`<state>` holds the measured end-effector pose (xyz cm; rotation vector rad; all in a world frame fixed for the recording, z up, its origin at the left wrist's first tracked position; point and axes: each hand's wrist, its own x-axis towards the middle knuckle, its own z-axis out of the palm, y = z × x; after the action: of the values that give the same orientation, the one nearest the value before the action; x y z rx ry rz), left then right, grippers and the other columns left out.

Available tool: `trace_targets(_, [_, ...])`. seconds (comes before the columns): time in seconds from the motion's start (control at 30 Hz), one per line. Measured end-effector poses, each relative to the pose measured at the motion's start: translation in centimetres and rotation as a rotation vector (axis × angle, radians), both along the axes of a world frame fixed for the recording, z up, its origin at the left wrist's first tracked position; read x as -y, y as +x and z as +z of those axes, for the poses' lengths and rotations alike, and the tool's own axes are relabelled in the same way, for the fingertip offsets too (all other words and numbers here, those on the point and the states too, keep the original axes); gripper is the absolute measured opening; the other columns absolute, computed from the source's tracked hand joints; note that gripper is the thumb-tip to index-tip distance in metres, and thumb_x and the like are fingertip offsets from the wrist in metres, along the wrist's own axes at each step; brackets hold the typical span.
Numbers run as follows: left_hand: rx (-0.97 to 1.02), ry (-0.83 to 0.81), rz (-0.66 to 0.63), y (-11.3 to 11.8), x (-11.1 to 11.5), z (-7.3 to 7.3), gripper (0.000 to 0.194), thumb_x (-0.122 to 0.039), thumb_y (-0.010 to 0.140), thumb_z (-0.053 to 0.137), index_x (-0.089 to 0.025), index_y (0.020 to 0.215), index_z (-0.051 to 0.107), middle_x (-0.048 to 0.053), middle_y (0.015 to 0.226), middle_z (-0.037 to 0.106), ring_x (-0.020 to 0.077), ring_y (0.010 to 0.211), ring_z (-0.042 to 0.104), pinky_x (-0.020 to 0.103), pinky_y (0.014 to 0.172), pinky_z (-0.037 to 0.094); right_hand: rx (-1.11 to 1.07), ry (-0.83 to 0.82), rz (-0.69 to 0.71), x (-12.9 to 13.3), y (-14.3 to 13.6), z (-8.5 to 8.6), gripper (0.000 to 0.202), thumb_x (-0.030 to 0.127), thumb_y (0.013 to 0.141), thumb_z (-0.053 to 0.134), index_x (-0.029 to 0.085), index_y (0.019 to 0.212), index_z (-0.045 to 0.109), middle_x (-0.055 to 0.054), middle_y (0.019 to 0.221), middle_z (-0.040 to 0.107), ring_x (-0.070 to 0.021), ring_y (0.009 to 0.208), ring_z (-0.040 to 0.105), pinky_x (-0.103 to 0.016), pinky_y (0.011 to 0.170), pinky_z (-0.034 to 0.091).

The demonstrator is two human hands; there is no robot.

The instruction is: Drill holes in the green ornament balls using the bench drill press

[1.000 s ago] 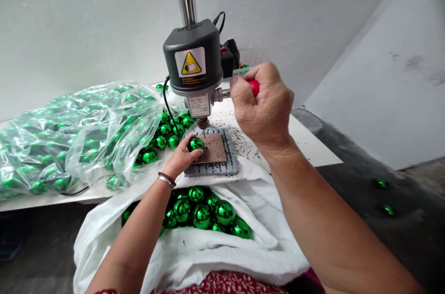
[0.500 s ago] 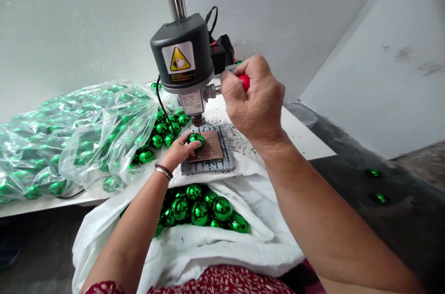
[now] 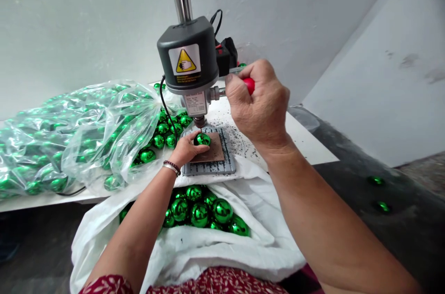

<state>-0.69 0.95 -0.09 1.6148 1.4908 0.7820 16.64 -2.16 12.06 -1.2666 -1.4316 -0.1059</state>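
Red leaf-print sleeve (image 3: 107,284); beaded bracelet (image 3: 174,164), silver bangle (image 3: 170,167).

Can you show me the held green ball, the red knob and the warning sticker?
Held green ball (image 3: 202,139): head view, its shiny middle.
Red knob (image 3: 249,85): head view, its uncovered part.
Warning sticker (image 3: 185,62): head view, its triangle symbol.

We look past a white table (image 3: 313,152) to a plain pale grey wall (image 3: 86,20) behind it. Right of the table, we see a second, lighter wall (image 3: 375,90) with dark smudges (image 3: 409,60). Below the table lies dark floor (image 3: 351,206); soft light reaches the wall behind the table.
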Motion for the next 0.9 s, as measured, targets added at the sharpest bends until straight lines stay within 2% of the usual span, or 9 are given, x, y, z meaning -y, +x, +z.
trace_targets(0.2, [-0.026, -0.024, -0.003, 0.2, -0.1, -0.9, 0.077, -0.031, 0.06, 0.081, -0.015, 0.132, 0.059, 0.005, 0.099, 0.071, 0.0198, 0.09, 0.064, 0.033, 0.09, 0.048, -0.012, 0.107, 0.014, -0.2, 0.1, -0.2, 0.029, 0.046, 0.088, 0.044, 0.019, 0.077, 0.049, 0.001, 0.063, 0.05, -0.0088, 0.059, 0.046, -0.024, 0.059, 0.04])
trace_targets(0.43, [0.014, 0.012, -0.009, 0.3, 0.2, -1.6, 0.067, -0.03, 0.062, 0.079, -0.019, 0.126, 0.063, 0.001, 0.098, 0.072, 0.022, 0.096, 0.065, 0.032, 0.09, 0.05, -0.032, 0.065, 0.0, -0.1, 0.0, -0.1, 0.028, 0.046, 0.086, 0.049, 0.019, 0.076, 0.049, 0.001, 0.064, 0.048, -0.0074, 0.058, 0.043, -0.024, 0.059, 0.038])
trace_targets(0.53, [0.006, 0.04, -0.008, 0.4, 0.6, -1.6, 0.063, -0.028, 0.063, 0.078, -0.02, 0.124, 0.065, 0.002, 0.104, 0.072, 0.0234, 0.101, 0.064, 0.034, 0.094, 0.048, -0.054, 0.054, -0.006, 0.0, 0.0, 0.0, 0.03, 0.047, 0.084, 0.049, 0.019, 0.076, 0.05, 0.002, 0.063, 0.047, -0.0071, 0.056, 0.042, -0.024, 0.058, 0.036])
trace_targets(0.9, [-0.017, 0.078, 0.018, 0.5, 0.9, -2.3, 0.069, -0.027, 0.064, 0.079, -0.019, 0.13, 0.06, 0.007, 0.12, 0.068, 0.0257, 0.11, 0.063, 0.038, 0.102, 0.045, -0.085, 0.025, -0.011, 0.4, -0.2, 0.0, 0.027, 0.046, 0.081, 0.052, 0.02, 0.073, 0.049, 0.002, 0.061, 0.047, -0.0074, 0.054, 0.041, -0.023, 0.057, 0.036])
